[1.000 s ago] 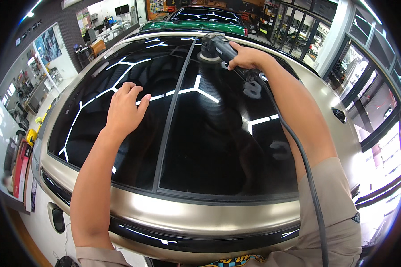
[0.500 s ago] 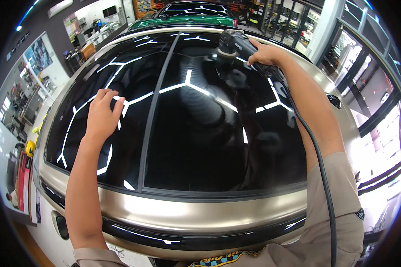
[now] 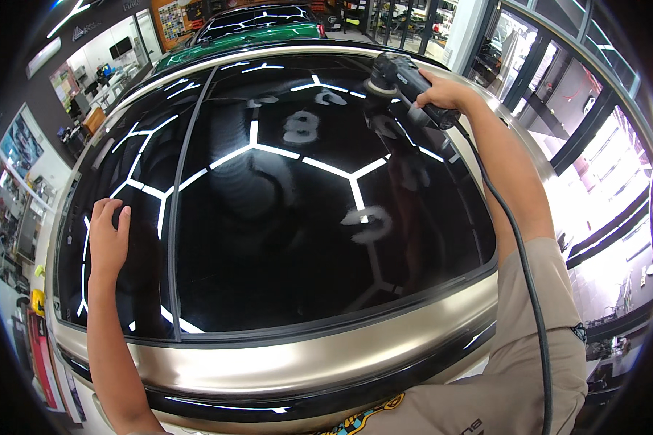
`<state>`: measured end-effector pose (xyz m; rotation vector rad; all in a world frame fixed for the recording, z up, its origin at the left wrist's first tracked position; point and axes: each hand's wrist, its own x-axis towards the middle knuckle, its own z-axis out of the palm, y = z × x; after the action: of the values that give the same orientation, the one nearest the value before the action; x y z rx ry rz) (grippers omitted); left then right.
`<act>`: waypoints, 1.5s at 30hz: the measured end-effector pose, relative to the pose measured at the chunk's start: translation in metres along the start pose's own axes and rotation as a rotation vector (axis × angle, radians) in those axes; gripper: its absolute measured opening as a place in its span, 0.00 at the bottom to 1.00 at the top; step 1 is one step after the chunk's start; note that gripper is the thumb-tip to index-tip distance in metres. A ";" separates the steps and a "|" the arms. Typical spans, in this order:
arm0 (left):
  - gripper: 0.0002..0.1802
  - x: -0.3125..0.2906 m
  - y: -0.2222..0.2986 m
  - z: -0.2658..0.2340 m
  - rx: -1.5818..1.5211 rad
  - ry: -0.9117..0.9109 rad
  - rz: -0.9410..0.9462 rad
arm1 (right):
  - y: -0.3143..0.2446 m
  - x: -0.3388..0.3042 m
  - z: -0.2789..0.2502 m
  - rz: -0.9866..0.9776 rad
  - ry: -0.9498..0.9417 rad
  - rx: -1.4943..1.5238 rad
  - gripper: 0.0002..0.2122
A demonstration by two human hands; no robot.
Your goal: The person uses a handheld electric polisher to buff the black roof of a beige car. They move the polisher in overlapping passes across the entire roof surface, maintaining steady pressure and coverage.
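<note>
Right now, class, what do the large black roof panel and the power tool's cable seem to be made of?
Roof panel: probably glass, glossy black; it mirrors bright light strips crisply. Cable: likely rubber or plastic, dull black; it curves smoothly with little shine.

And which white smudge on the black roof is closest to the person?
The hook-shaped smudge. It sits alone, lowest in the picture, while the figure-eight smudge and the others lie higher up, farther away.

The polisher (image 3: pixel 395 75) is at the roof panel's (image 3: pixel 283 268) far right corner, with another car (image 3: pixel 247 35) behind the panel.
</note>
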<state>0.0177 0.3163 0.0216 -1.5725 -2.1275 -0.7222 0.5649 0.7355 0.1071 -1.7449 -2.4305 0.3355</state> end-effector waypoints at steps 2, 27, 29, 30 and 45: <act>0.13 -0.001 -0.002 0.002 0.004 -0.001 -0.002 | 0.016 -0.008 -0.001 0.018 0.008 0.037 0.52; 0.12 0.007 0.024 -0.004 -0.128 0.054 0.041 | 0.014 -0.108 0.001 0.019 0.002 0.026 0.54; 0.12 0.008 0.026 -0.011 -0.137 0.088 0.034 | -0.012 -0.086 0.004 -0.010 -0.014 0.023 0.54; 0.12 0.007 0.025 -0.014 -0.149 0.105 0.028 | -0.028 -0.077 0.007 -0.038 -0.020 0.028 0.54; 0.14 0.010 0.014 -0.025 -0.177 0.146 -0.086 | -0.270 -0.017 0.052 -0.446 -0.106 -0.093 0.53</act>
<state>0.0282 0.3120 0.0498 -1.4711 -2.0832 -1.0465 0.3105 0.6316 0.1264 -1.1843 -2.8557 0.2698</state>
